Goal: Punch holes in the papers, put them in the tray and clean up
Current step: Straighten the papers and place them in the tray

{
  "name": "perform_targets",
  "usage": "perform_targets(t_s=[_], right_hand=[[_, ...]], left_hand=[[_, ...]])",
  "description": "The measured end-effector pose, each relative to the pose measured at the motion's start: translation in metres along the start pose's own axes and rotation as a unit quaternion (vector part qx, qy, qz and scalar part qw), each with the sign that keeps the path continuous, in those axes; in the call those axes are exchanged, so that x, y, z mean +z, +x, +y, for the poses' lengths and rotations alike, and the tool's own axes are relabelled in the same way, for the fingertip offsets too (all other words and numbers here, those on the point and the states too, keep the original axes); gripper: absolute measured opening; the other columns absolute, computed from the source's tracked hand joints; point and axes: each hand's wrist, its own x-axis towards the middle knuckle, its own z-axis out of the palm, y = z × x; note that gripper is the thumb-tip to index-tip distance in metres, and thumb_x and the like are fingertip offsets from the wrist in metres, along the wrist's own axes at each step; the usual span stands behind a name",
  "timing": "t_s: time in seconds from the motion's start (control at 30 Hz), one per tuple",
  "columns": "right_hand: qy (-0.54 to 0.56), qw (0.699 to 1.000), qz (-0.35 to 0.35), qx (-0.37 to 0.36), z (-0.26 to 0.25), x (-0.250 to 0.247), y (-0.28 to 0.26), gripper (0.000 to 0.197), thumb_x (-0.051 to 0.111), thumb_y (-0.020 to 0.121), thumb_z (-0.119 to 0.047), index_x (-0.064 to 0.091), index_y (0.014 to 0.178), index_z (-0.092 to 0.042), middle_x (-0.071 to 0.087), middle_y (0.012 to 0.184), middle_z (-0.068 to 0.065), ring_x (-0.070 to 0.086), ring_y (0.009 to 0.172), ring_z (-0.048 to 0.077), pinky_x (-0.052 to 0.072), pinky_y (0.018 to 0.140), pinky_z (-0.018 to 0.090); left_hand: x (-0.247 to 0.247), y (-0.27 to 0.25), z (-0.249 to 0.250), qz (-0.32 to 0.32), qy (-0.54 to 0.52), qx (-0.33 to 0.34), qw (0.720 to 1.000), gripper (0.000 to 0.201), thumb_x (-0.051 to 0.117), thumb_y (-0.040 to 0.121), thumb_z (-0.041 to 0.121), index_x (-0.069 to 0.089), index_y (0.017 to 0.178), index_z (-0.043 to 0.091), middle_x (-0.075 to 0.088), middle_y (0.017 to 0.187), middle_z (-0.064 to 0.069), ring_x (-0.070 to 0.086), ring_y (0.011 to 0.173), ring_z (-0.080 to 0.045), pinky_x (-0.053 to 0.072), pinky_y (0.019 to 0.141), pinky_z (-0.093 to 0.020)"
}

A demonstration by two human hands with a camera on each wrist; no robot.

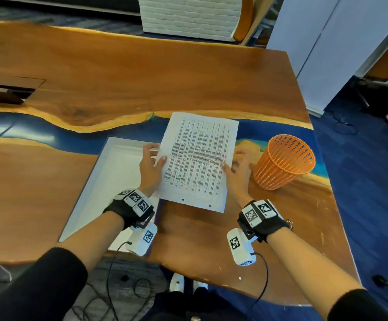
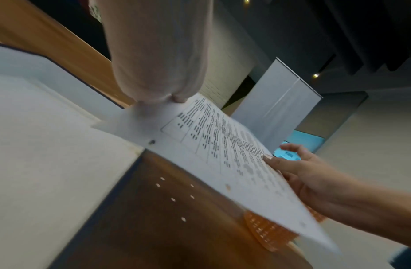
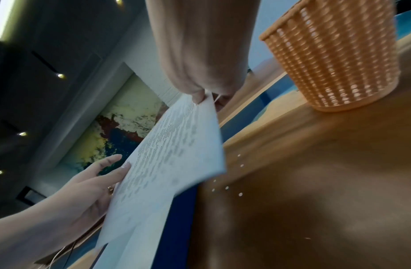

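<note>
We see an office meeting room: a long wood-and-blue-resin conference table with a cable hatch cut into its top, blue carpet beside the table, white partition panels beyond the table's far corner, and a printed sheet held over the table.

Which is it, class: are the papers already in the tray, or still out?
Out: both hands hold the papers above the table, beside the white tray.
</note>
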Motion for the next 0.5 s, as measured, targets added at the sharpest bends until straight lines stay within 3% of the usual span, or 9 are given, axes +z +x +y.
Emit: perform_targets(t_s=[0.07, 0.17, 0.3, 0.37, 0.43, 0.47, 0.5], right_hand=[[-0.059, 0.998, -0.024, -0.005, -0.006, 0.019, 0.001, 0.017, 0.063, 0.083, -0.003, 0.050, 0.089, -0.013, 0.062, 0.090, 0.003, 0.062, 0.088, 0.030, 0.054, 0.075, 0.040], [-0.103, 0.992, -0.067, -0.001, -0.006, 0.051, -0.003, 0.008, 0.067, 0.080, -0.005, 0.060, 0.083, -0.004, 0.063, 0.096, 0.009, 0.058, 0.091, 0.025, 0.044, 0.070, 0.024], [-0.116, 0.981, -0.152, 0.008, 0.002, 0.100, -0.014, 0.011, 0.068, 0.080, -0.007, 0.065, 0.090, -0.002, 0.066, 0.097, 0.011, 0.059, 0.083, 0.020, 0.045, 0.064, 0.008], [-0.135, 0.970, -0.201, 0.014, 0.003, 0.121, -0.021, 0.013, 0.068, 0.081, -0.005, 0.067, 0.093, -0.001, 0.065, 0.090, 0.009, 0.057, 0.078, 0.017, 0.047, 0.065, 0.012], [-0.148, 0.955, -0.256, 0.031, 0.009, 0.142, -0.028, 0.015, 0.068, 0.081, -0.005, 0.068, 0.095, 0.000, 0.065, 0.088, 0.012, 0.058, 0.073, 0.017, 0.054, 0.074, 0.031], [-0.155, 0.946, -0.283, 0.039, 0.012, 0.151, -0.032, 0.017, 0.068, 0.081, -0.006, 0.067, 0.097, 0.000, 0.065, 0.089, 0.014, 0.059, 0.066, 0.013, 0.054, 0.074, 0.035], [-0.164, 0.936, -0.307, 0.045, 0.016, 0.158, -0.036, 0.020, 0.068, 0.081, -0.007, 0.067, 0.099, 0.001, 0.066, 0.093, 0.016, 0.058, 0.057, 0.004, 0.054, 0.069, 0.031]], left_hand=[[-0.019, 0.004, -0.005, 0.033, 0.067, 0.033, 0.997, 0.014, 0.054, 0.092, 0.003, 0.056, 0.106, -0.001, 0.060, 0.103, -0.015, 0.055, 0.093, -0.023, 0.045, 0.081, -0.032], [-0.051, 0.004, -0.017, 0.067, 0.135, 0.053, 0.987, 0.012, 0.054, 0.090, -0.003, 0.062, 0.098, -0.006, 0.061, 0.103, -0.021, 0.055, 0.099, -0.030, 0.038, 0.083, -0.019], [-0.101, 0.000, -0.041, 0.094, 0.215, 0.022, 0.972, 0.014, 0.054, 0.089, -0.006, 0.064, 0.099, -0.006, 0.061, 0.104, -0.023, 0.056, 0.102, -0.035, 0.040, 0.089, -0.030], [-0.121, -0.003, -0.051, 0.081, 0.267, -0.010, 0.960, 0.018, 0.052, 0.090, -0.007, 0.064, 0.102, -0.006, 0.059, 0.108, -0.023, 0.056, 0.105, -0.035, 0.040, 0.091, -0.033], [-0.139, -0.008, -0.058, 0.065, 0.306, -0.055, 0.948, 0.028, 0.046, 0.089, -0.012, 0.064, 0.109, -0.006, 0.057, 0.114, -0.024, 0.053, 0.109, -0.036, 0.038, 0.093, -0.034], [-0.145, -0.011, -0.059, 0.064, 0.312, -0.074, 0.945, 0.034, 0.042, 0.088, -0.016, 0.063, 0.112, -0.007, 0.055, 0.116, -0.026, 0.052, 0.110, -0.038, 0.037, 0.093, -0.035], [-0.151, -0.015, -0.060, 0.066, 0.311, -0.088, 0.944, 0.039, 0.039, 0.086, -0.020, 0.062, 0.114, -0.008, 0.054, 0.117, -0.028, 0.051, 0.111, -0.039, 0.036, 0.093, -0.035]])
